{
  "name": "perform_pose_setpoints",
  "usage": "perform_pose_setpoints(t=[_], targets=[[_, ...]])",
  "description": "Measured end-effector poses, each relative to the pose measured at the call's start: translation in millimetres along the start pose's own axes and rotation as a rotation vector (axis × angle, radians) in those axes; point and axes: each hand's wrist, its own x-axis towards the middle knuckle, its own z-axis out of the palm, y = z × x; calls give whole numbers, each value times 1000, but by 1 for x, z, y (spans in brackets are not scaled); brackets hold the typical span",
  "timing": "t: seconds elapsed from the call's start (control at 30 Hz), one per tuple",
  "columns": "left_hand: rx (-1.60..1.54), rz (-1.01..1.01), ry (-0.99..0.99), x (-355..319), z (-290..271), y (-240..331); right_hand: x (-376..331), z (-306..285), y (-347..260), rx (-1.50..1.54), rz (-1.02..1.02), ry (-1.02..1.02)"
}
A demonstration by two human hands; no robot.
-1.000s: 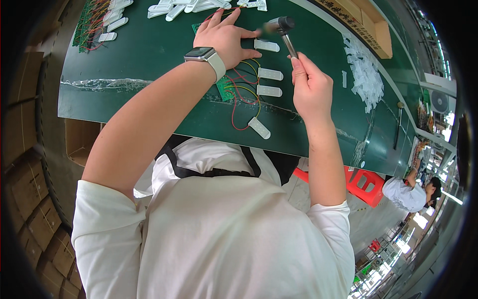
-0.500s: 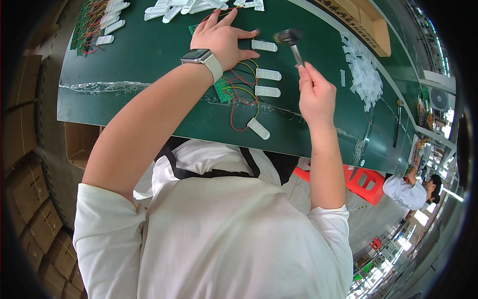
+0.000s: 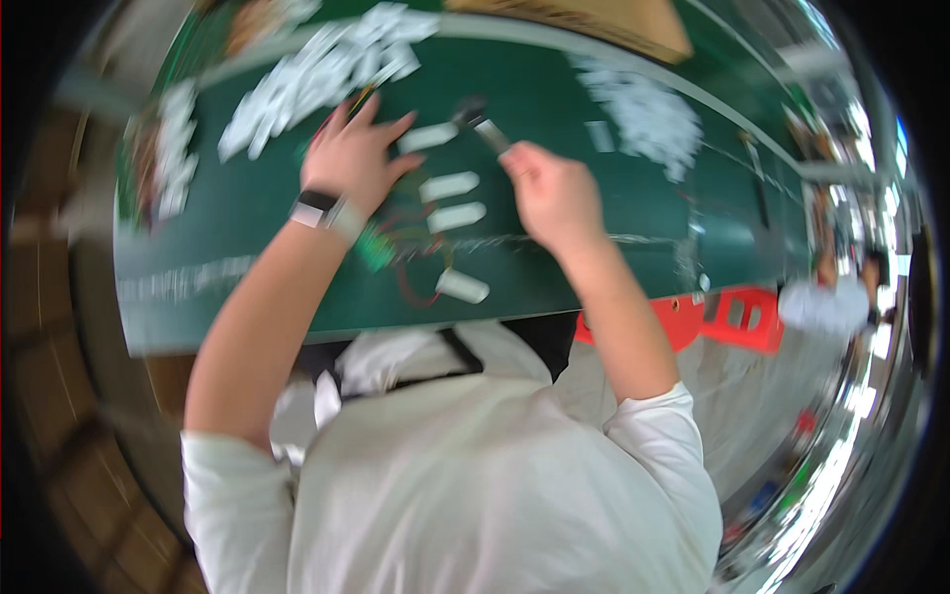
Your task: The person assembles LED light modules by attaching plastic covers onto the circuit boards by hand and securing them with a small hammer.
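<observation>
Steel-headed and dark, a small hammer (image 3: 477,121) rises from the fist of the right hand (image 3: 552,190), which is clamped on its handle above the middle of a green surface (image 3: 247,213), the head tilted toward the far edge and blurred. The left hand (image 3: 354,156), a watch (image 3: 319,209) on its wrist, lies flat with fingers spread, apparently pinning down a green circuit board (image 3: 374,247) trailing red and green wires (image 3: 414,287), seemingly to steady the work. White oblong tabs (image 3: 450,185) lie in a loose column between the two hands, one just beside the hammer head. Heaps of similar white pieces (image 3: 317,69) crowd the far edge, with more toward the far right corner. Another person (image 3: 826,302) in white works beyond the right edge, near a red stool (image 3: 727,317).
</observation>
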Motion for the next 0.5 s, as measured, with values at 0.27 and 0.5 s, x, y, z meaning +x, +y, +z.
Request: perform_pose_setpoints(t=[0.27, 0.5], targets=[[-21, 395, 169, -8, -16, -8, -63, -8, 63, -142, 8, 386], [188, 511, -185, -7, -10, 1, -90, -20, 97, -373, 69, 500]])
